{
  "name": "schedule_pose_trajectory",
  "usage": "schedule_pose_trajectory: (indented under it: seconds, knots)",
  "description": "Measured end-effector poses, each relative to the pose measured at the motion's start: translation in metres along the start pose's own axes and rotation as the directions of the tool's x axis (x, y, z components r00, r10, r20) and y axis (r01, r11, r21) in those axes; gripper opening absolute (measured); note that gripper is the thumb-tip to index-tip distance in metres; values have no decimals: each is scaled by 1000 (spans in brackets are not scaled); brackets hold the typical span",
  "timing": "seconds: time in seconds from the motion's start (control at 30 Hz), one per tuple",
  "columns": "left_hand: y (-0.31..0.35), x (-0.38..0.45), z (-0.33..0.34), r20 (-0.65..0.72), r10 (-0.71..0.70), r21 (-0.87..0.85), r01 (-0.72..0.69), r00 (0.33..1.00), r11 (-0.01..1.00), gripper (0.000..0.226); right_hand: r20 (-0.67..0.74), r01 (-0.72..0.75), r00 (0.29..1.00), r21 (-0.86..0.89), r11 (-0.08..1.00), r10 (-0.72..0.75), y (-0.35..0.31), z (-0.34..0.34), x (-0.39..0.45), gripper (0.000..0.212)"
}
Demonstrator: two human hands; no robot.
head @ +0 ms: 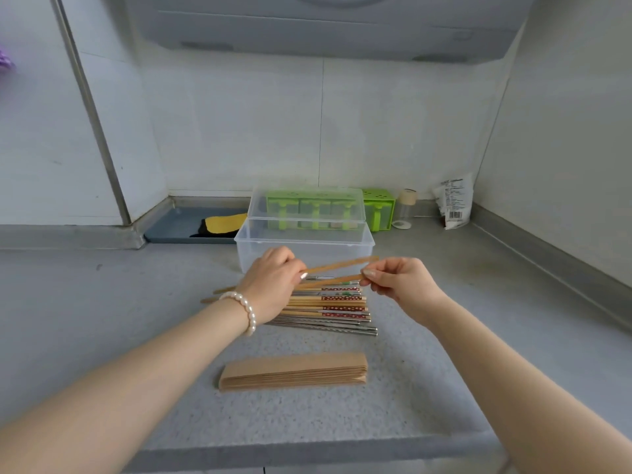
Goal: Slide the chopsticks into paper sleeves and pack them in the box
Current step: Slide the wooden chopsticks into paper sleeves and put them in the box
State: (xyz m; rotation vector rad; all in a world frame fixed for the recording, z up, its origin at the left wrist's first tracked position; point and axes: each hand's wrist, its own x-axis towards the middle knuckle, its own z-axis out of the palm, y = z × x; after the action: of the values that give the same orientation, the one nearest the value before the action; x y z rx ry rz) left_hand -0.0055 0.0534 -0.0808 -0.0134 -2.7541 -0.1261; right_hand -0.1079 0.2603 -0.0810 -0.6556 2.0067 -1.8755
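Note:
Two plain wooden chopsticks point(337, 272) are lifted just above the pile. My left hand point(272, 285) grips them near their middle, and my right hand point(398, 277) pinches the end of the lower one. Below lies the pile of chopsticks point(330, 309) on the grey counter, wooden ones with red patterned ends and metal ones at the front. A stack of brown paper sleeves point(294, 371) lies nearer to me. The clear plastic box point(246, 249) stands open behind the pile, with its lid point(307, 208) propped on its far edge.
A green seasoning rack point(378, 208) and a small jar point(407, 206) stand at the back wall, with a white packet point(453, 200) to the right. A blue tray holding a yellow cloth point(224, 222) sits at the back left. The counter's front edge point(307, 449) is close to me.

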Motion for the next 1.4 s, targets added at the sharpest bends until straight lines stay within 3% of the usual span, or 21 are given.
schedule_pose_trajectory:
  seconds: [0.2, 0.23, 0.3, 0.4, 0.47, 0.67, 0.97, 1.13, 1.27, 1.4]
  knots:
    - [-12, 4, 5, 83, -60, 19, 58, 995, 998, 26, -48, -81, 995, 174, 982, 90, 14, 2, 17, 11]
    - [-16, 6, 4, 82, -63, 29, 61, 995, 998, 28, -71, -75, 994, 117, 990, 84, 17, 0, 19, 11]
    - [-23, 11, -1, 86, -86, 21, 84, 993, 996, 32, -93, -48, 995, -182, 982, 31, 25, -4, 23, 10]
    - [-34, 14, -4, 96, -129, 2, 129, 987, 992, 31, 37, 7, 999, -618, 786, 20, 34, -5, 28, 9]
    - [-40, 13, -2, 107, -140, -22, 143, 984, 989, 29, 79, 15, 995, -715, 699, 59, 37, -3, 31, 14]
    - [-42, 7, 1, 121, -123, -78, 133, 985, 988, 28, 47, -10, 997, -710, 704, 61, 36, -3, 35, 15]
    - [-41, -1, 6, 181, -97, -63, 110, 979, 992, 29, 106, 13, 989, -752, 659, 102, 32, 1, 36, 25]
    - [-40, -2, 9, 203, -65, 3, 66, 977, 998, 30, 151, 81, 986, -804, 589, 70, 34, 2, 39, 12]
    - [-36, 0, 12, 199, -75, 25, 71, 977, 997, 32, 228, 125, 959, -876, 465, 171, 31, 1, 43, 6]
    - [-34, 1, 13, 205, -79, 17, 77, 976, 997, 31, 260, 141, 932, -901, 411, 251, 29, 0, 45, 6]
